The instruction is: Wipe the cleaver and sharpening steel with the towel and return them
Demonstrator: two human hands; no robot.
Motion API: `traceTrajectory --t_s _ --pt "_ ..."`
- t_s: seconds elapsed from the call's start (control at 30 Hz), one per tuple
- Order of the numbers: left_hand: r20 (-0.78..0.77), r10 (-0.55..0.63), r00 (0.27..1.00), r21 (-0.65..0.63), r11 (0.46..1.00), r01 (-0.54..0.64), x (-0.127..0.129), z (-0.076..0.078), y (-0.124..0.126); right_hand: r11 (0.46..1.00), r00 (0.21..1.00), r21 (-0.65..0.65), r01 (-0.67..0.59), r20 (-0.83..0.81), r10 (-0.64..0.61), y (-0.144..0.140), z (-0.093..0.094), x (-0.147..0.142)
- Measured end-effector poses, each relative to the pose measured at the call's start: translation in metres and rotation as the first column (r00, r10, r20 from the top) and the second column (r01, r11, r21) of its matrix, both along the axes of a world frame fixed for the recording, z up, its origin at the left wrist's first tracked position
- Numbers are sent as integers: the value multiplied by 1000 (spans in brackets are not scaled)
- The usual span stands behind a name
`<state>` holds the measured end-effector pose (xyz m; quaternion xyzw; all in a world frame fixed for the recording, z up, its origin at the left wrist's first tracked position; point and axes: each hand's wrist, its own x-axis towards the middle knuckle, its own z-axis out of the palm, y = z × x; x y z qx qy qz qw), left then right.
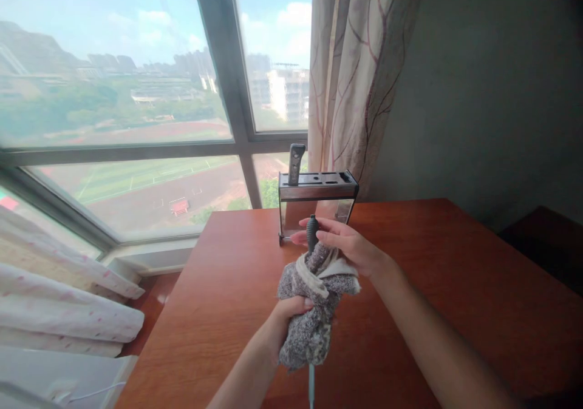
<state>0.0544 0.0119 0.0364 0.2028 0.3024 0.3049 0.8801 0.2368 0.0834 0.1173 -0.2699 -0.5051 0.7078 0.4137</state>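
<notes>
A grey speckled cloth [298,336] with a whitish edge strip is bunched around a slim tool. The tool's dark ribbed handle [312,232] sticks up from the cloth, and its thin pale shaft [311,385] shows below; the middle is hidden. My left hand [283,321] is closed round the cloth from the left, thumb lying across its front. From the right, my right hand [348,242] is closed at the handle, thumb in front and fingertips behind. Just beyond it stands a knife block [319,192] with a metal-looking slotted top, one dark-handled knife [296,165] upright in it.
The brown wooden table [228,287] spreads under my hands, its far edge near the window [127,196]. A patterned curtain [350,63] hangs behind the knife block. Pale fabric [59,300] hangs low at the left. A dark wall [483,93] rises at the right.
</notes>
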Motion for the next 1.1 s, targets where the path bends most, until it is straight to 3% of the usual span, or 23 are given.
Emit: traceTrajectory --t_s 0.07,0.17,0.27,0.33,0.53,0.67,0.8,0.93,1.0,1.1 --pt "22 -10 1000 24 1000 10 0 5 -3 1000 1000 -17 27 10 -26 4 0 -6" --pt "-87 41 995 48 998 -36 -2 12 -6 971 970 8 238 49 -238 11 0 -8" --pt "-243 28 970 147 989 8 -3 19 -9 854 854 123 506 70 -516 16 6 -7" --pt "-305 37 952 199 980 26 0 22 -10 786 790 187 589 73 -609 18 13 -7" --pt "-315 113 942 192 980 -53 9 26 -9 828 841 354 435 169 -514 12 23 -14" --pt "-303 110 947 177 982 -58 14 33 -2 812 813 466 350 280 -511 8 23 -17" --pt "-343 146 928 260 964 -56 17 35 4 753 772 465 466 202 -603 18 32 -7" --pt "-356 96 930 298 954 16 14 24 3 600 642 429 675 59 -764 43 41 20" --pt "-371 78 925 289 957 35 12 18 3 550 601 418 723 14 -799 51 39 31" --pt "-370 48 928 250 967 49 13 14 4 584 634 395 709 6 -773 52 30 31"
